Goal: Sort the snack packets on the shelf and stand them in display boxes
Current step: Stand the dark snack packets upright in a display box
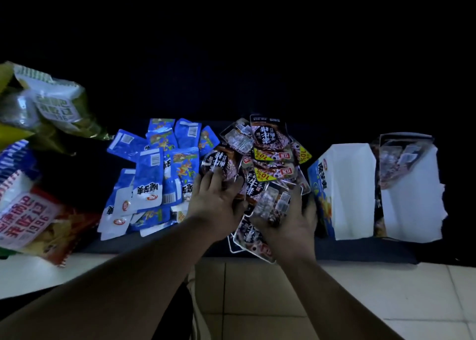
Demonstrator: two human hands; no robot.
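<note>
Dark shelf (pixel 360 249) surface is covered at centre-left by blue packets (pixel 152 175) and at centre by a heap of dark packets (pixel 273 154). One dark packet is covered by the left grip (pixel 217 200), its fingers seemingly curled over the edge. Several more are clutched in the right grip (pixel 286 221). Two display boxes (pixel 347 185) are stood at the right of the frame, the outer one holding a dark packet.

The dark shelf (pixel 360 249) carries a loose heap of blue snack packets (pixel 154 180) left of middle, touching a heap of dark snack packets (pixel 268 159). To the right stand a blue-and-white display box (pixel 345 190) and, just beside it, a white display box (pixel 412 205) with dark packets inside. Large crisp bags (pixel 31 218) lie at the far left.
</note>
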